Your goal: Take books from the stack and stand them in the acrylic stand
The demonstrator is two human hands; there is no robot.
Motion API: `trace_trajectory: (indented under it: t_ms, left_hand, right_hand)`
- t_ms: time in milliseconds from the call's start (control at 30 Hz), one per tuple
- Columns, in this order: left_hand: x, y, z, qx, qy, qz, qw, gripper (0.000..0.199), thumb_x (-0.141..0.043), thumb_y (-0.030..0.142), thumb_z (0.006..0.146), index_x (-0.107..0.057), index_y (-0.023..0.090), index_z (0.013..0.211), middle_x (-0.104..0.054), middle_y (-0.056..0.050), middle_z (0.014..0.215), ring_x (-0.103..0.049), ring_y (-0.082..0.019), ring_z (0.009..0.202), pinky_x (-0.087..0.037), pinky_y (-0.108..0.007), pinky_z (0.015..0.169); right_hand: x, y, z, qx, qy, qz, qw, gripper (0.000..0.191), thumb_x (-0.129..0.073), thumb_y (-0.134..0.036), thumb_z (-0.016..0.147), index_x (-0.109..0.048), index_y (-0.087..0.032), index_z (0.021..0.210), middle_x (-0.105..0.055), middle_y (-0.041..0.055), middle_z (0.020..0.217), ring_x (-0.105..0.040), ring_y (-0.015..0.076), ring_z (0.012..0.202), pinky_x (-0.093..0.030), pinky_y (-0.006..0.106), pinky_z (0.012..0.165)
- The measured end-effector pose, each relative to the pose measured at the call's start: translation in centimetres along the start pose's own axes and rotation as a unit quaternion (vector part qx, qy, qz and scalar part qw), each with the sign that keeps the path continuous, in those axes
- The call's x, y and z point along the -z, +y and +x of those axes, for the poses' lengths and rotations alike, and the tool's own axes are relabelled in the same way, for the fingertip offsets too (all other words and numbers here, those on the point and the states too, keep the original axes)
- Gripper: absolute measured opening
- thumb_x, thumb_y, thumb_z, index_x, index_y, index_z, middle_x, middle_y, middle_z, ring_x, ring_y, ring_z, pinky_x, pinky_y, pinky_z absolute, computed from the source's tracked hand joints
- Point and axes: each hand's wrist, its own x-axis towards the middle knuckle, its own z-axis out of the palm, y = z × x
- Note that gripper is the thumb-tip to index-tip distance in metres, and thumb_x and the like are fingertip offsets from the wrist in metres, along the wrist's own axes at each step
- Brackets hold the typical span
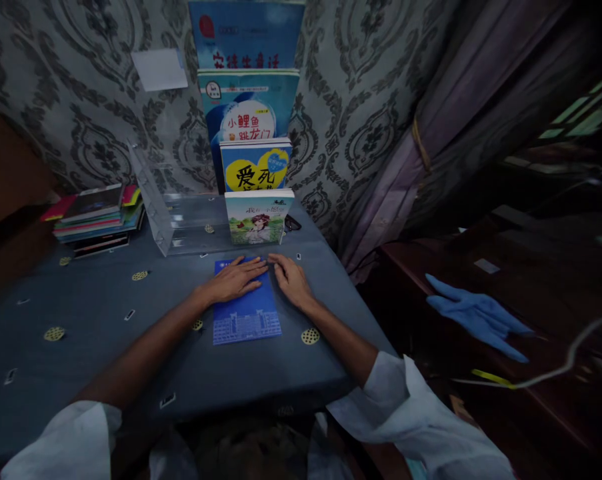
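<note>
A blue booklet [248, 325] with a pale building printed near its lower edge lies flat on the table. My left hand [235, 279] rests palm down across its upper part, fingers stretched out. At the booklet's upper right edge is my right hand [291, 283], its fingers extended and slightly bent, with nothing visible in them. Just behind my hands, a clear stepped rack [157, 220] holds books on its right side. The front book [257, 223] has a drawn figure on its cover; a blue and yellow book [231, 160] and two taller blue ones rise behind it.
A stack of books [98, 217] lies at the table's back left. Dark glasses [293, 223] sit behind the rack's right side. Patterned wallpaper and a tied curtain [395, 167] border the table. Right of it, a blue glove [475, 317] and a pale cable [575, 353] lie on a dark surface.
</note>
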Motion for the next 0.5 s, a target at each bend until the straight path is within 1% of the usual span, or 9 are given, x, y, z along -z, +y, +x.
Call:
trace_trajectory:
  t_ms: [100, 167, 300, 400, 500]
  left_hand:
    - [0.0, 1.0, 0.0, -0.009, 0.011, 0.007, 1.0, 0.046, -0.035, 0.036, 0.106, -0.046, 0.024, 0.149, -0.044, -0.007, 0.156, -0.035, -0.02, 0.149, -0.021, -0.047, 0.123]
    - [0.0, 1.9, 0.0, -0.005, 0.021, 0.011, 1.0, 0.043, -0.036, 0.029, 0.106, -0.052, 0.022, 0.144, -0.049, -0.008, 0.153, -0.041, -0.021, 0.145, -0.026, -0.044, 0.122]
    - [0.2, 3.8, -0.5, 0.006, 0.034, 0.008, 0.999, 0.043, -0.035, 0.017, 0.102, -0.059, 0.02, 0.138, -0.051, -0.007, 0.151, -0.049, -0.023, 0.139, -0.037, -0.039, 0.117]
    - [0.2, 5.1, -1.5, -0.009, 0.038, -0.011, 0.999, 0.043, -0.035, 0.019, 0.101, -0.061, 0.019, 0.136, -0.054, -0.006, 0.149, -0.053, -0.025, 0.136, -0.038, -0.038, 0.117]
    - [-0.1, 6.4, -3.2, -0.037, 0.032, -0.039, 0.998, 0.042, -0.035, 0.028, 0.104, -0.058, 0.022, 0.139, -0.055, -0.006, 0.148, -0.049, -0.023, 0.14, -0.033, -0.041, 0.121]
  right_hand:
    - [0.0, 0.0, 0.0, 0.014, -0.023, 0.013, 1.0, 0.039, -0.035, -0.022, 0.1, -0.059, -0.019, 0.131, -0.072, 0.009, 0.122, -0.063, 0.0218, 0.117, -0.047, 0.04, 0.103]
    - [-0.1, 0.1, 0.0, 0.019, -0.035, 0.018, 0.999, 0.039, -0.035, -0.022, 0.101, -0.058, -0.02, 0.131, -0.072, 0.0086, 0.122, -0.063, 0.0209, 0.115, -0.048, 0.039, 0.103]
    - [-0.2, 0.2, 0.1, 0.027, -0.049, 0.003, 0.998, 0.036, -0.037, -0.022, 0.1, -0.061, -0.021, 0.127, -0.073, 0.008, 0.117, -0.064, 0.0215, 0.112, -0.048, 0.04, 0.101]
    - [-0.2, 0.2, 0.1, 0.027, -0.053, -0.013, 0.998, 0.035, -0.039, -0.021, 0.1, -0.063, -0.019, 0.125, -0.073, 0.0091, 0.116, -0.063, 0.022, 0.114, -0.047, 0.041, 0.102]
    - [-0.2, 0.2, 0.1, 0.035, -0.054, -0.018, 0.998, 0.034, -0.041, -0.021, 0.099, -0.064, -0.018, 0.124, -0.073, 0.0099, 0.118, -0.063, 0.0223, 0.115, -0.047, 0.041, 0.102]
